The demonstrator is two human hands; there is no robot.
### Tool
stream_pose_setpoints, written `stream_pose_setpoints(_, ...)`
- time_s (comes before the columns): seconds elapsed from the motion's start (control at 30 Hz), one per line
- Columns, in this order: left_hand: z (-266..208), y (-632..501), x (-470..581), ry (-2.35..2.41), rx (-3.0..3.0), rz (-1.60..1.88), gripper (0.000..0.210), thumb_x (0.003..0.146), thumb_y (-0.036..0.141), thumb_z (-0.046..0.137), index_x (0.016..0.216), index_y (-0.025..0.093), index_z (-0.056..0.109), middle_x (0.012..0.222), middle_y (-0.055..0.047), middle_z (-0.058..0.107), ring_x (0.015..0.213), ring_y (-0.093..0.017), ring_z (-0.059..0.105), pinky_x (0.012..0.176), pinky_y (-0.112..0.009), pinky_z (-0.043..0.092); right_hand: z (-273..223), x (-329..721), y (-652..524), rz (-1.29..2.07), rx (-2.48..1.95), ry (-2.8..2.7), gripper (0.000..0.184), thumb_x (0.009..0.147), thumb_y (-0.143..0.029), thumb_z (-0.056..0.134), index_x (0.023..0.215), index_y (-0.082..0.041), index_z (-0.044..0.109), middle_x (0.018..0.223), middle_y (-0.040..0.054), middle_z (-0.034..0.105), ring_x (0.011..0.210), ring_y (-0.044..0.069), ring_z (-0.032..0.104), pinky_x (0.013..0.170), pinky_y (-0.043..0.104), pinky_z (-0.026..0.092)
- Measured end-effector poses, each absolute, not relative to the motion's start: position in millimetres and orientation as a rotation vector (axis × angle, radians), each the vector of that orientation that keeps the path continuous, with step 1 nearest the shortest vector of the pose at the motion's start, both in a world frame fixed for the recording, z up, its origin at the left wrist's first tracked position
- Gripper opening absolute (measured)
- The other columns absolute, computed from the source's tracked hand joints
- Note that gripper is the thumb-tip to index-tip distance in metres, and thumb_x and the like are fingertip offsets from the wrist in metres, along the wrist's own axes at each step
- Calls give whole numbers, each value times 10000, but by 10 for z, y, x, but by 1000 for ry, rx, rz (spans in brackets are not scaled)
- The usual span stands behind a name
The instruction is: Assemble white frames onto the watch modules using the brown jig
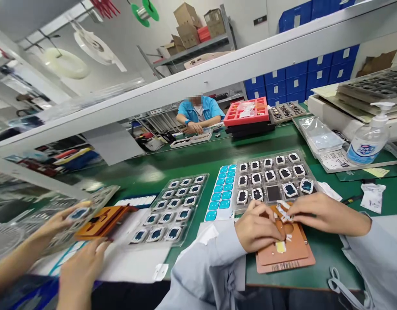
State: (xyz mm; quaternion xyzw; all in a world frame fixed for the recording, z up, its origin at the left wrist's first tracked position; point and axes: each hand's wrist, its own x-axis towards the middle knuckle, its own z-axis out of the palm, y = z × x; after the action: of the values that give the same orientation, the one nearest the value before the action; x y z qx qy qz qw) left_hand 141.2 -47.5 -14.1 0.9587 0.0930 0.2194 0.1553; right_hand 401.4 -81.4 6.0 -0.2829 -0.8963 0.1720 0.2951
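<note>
A brown-orange fixture plate point(284, 258) lies on the bench in front of me, with a small yellow patch point(280, 247) on its face. My right hand point(324, 213) pinches a small white watch-like frame point(283, 210) above the fixture's far end. My left hand point(256, 227) rests over the fixture's left side with fingers curled; what its fingertips grip, if anything, is hidden. Just beyond sits a clear tray point(272, 193) of white frames with dark centres, one pocket showing no frame. Left of that tray lies a sheet of blue stickers point(221, 193).
At left, a co-worker's hands point(79, 262) work around an orange fixture point(103, 221) and a second frame tray point(172, 211). A sanitizer bottle point(368, 142) stands right. Another person in blue point(200, 110) sits opposite, near a red tray point(246, 112). A white shelf beam point(198, 86) crosses overhead.
</note>
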Motion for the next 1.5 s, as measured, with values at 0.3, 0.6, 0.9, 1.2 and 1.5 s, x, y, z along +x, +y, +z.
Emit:
stream_pose_setpoints(0.3,-172,-464,1384,183,2640,932,166,961,265,546,1022,230,696,917,-37,784,1031,-203,613,939,-396,392,3,3970,-808,523,-835,-2457,249,1014,-323,465,954,-198,671,723,23,688,649,162,645,590,258,442)
stream_pose_setpoints(0.6,-322,-434,1353,224,2678,1008,296,991,365,459,923,284,736,895,-24,774,914,-200,561,856,-387,424,-55,4038,-747,543,-871,-2340,238,921,-391,632,1082,-247,732,1167,97,688,1022,240,671,875,346,536)
stream_pose_setpoints(0.9,-224,-418,1389,85,2620,1133,300,1012,320,441,888,243,703,886,-6,788,929,-188,608,848,-376,438,-105,4053,-699,586,-850,-2338,270,918,-348,645,1164,-267,720,1293,82,656,1132,246,655,972,366,533)
stream_pose_setpoints(1.2,-253,-453,1429,98,2634,1173,178,818,99,486,860,202,625,865,-24,782,834,-156,699,893,-360,496,-156,3902,-734,608,-865,-2228,258,895,-366,652,1111,-226,671,1138,108,636,1055,242,627,905,372,522)
stream_pose_setpoints(1.5,-218,-438,1366,87,2720,994,206,813,210,545,971,205,678,957,-42,778,1041,-224,640,923,-417,447,-75,4013,-730,546,-957,-2261,277,868,-422,678,1100,-272,697,1302,100,635,1162,305,535,970,507,463)
